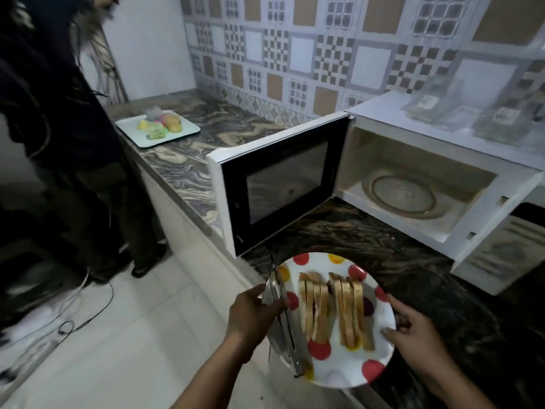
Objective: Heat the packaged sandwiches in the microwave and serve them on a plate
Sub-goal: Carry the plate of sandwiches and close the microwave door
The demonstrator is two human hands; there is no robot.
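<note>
While both hands (pixel 333 323) grip the plate (pixel 339 364), sandwiches (pixel 333 308) rest on it.

Left hand (pixel 253 312) grips the plate (pixel 339 367) at its left rim; right hand (pixel 413 335) pinches its right rim
</note>
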